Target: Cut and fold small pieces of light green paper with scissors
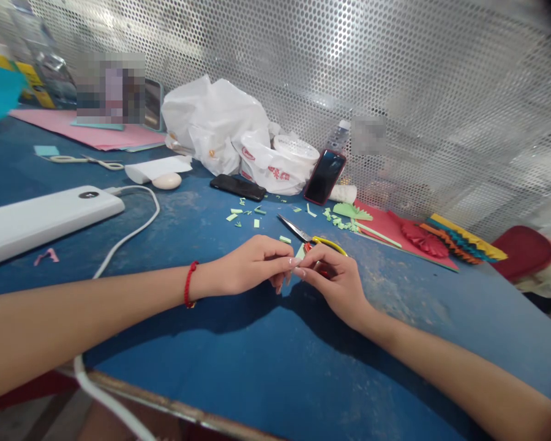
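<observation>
My left hand (254, 266), with a red braided bracelet (190, 285) at the wrist, meets my right hand (335, 278) above the front of the blue table. Both hands are closed in a pinch, fingertips touching. Whatever they grip is too small to make out. A pale green paper piece (300, 251) shows just behind the fingertips; I cannot tell whether it is held. Just beyond my right hand lie scissors (298, 229) with a yellow and red handle, partly hidden by the fingers. Green paper scraps (257, 223) are scattered behind my hands.
A white power bank (50, 214) with a white cable (138, 237) lies left. Behind are a black phone (239, 187), a propped phone (325, 177), white plastic bags (220, 122) and cream-handled scissors (73, 159). Folded paper fans (463, 239) and red paper (386, 229) lie right.
</observation>
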{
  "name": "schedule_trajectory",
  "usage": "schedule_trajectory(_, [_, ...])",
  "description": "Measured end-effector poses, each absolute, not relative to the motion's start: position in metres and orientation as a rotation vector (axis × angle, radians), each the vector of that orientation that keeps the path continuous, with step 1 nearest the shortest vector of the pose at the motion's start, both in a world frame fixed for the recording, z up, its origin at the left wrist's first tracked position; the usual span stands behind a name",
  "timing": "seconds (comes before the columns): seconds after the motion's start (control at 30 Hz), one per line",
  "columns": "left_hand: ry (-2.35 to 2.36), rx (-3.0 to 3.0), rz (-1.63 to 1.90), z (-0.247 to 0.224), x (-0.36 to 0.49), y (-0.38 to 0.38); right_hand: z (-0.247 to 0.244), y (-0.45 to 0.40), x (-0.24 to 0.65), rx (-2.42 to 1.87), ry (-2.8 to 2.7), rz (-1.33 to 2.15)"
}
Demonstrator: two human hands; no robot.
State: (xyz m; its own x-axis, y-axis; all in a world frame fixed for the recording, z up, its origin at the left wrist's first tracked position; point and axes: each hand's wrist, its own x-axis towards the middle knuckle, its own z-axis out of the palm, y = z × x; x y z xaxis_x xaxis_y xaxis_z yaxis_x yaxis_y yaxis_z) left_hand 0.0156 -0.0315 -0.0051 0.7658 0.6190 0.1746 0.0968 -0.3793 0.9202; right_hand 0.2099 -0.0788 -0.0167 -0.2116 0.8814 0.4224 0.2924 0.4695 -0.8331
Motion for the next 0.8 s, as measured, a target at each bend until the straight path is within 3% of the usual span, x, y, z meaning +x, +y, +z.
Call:
schedule_trajectory(0.47, [0.504,2.079,0.538,-0.0007,0.0145,-0.0309,-0.017,-0.0796,0.2085,-1.132,-1.754,0.908])
schedule_trajectory(0.8, [0.395,2.115,0.585,-0.0029,0.0138,-0.0317,-0.0166,-0.0794,0.2112,-0.991,-1.771,1.211])
